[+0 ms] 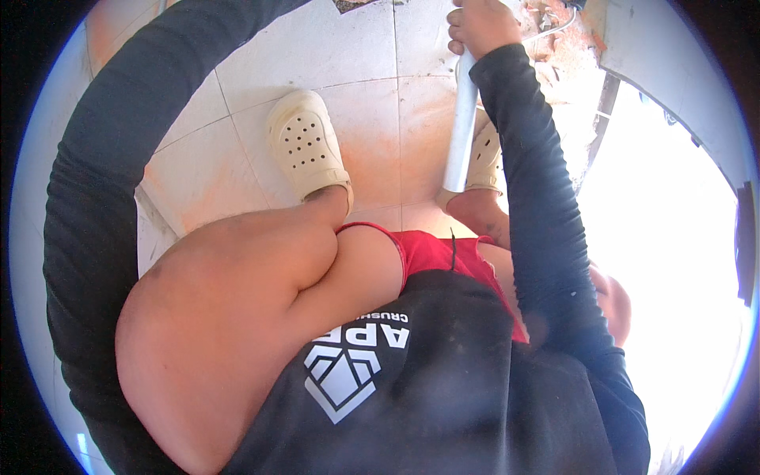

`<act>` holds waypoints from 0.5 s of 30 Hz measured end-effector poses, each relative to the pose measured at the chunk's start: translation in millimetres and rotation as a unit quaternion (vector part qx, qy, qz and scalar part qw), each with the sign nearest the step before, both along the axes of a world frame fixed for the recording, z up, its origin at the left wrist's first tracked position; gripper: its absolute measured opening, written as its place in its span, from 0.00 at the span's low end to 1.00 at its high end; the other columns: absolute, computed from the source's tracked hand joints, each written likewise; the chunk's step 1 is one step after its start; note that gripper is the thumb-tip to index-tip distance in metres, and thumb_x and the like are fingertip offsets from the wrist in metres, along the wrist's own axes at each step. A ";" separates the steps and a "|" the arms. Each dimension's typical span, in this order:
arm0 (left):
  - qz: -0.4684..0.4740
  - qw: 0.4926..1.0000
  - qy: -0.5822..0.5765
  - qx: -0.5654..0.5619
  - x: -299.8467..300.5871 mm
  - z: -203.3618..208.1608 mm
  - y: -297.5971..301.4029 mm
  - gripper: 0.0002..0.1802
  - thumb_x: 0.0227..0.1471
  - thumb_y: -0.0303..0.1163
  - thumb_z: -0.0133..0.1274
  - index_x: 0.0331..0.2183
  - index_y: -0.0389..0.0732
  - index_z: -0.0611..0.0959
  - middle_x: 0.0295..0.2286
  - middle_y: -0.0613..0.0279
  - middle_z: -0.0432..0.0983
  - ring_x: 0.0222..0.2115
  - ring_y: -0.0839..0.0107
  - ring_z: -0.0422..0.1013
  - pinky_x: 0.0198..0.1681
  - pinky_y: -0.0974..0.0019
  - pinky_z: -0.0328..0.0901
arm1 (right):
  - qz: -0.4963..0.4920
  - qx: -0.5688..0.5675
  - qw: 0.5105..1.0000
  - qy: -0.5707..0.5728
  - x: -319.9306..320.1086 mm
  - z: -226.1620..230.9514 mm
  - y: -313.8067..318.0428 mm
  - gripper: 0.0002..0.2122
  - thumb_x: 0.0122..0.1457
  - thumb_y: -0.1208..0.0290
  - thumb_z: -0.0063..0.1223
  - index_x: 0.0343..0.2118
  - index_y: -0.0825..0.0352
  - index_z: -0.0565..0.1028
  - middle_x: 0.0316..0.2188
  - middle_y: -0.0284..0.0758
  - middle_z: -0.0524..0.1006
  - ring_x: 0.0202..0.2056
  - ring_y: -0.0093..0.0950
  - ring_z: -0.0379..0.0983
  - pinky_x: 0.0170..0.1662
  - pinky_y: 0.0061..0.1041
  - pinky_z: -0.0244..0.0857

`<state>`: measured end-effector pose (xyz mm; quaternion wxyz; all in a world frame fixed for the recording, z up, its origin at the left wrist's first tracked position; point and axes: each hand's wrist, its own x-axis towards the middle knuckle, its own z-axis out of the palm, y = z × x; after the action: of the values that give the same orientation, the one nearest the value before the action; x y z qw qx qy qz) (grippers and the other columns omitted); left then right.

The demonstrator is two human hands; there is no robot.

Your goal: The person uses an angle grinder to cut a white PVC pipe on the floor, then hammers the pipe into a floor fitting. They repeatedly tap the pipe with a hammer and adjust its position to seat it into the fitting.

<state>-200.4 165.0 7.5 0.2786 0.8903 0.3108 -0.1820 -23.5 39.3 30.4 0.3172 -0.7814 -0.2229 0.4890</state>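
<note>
My right hand [484, 25], at the top of the view, is closed around the upper part of a pale plastic pipe [461, 131]. The pipe slants down from my fist, and its lower end is beside my right foot, partly in front of the beige clog [486, 154]. Whether that end touches the floor I cannot tell. My left arm, in a black sleeve [103, 166], curves up along the left side and leaves the view at the top, so the left hand is out of sight.
I squat on a tiled floor [309, 63] with orange dust stains. Another beige clog [305, 142] is on my left foot. Reddish rubble [546, 75] and a thin white cable [552, 32] lie past my right hand. Strong glare fills the right side.
</note>
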 end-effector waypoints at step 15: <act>-0.011 1.000 -0.007 -0.010 0.0 -10.2 -1.2 0.13 0.56 0.36 0.54 0.30 0.37 0.86 0.27 0.44 0.82 0.32 0.45 0.81 0.36 0.45 0.73 | 0.023 -0.022 0.999 0.022 -2.5 1.9 -1.5 0.25 0.70 0.45 0.44 0.35 0.69 0.71 0.16 0.31 0.66 0.12 0.24 0.63 0.15 0.30 0.60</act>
<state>-200.3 163.9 -2.6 0.2878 0.8920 0.2973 -0.1821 -26.0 37.8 32.3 0.2938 -0.7717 -0.2227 0.5183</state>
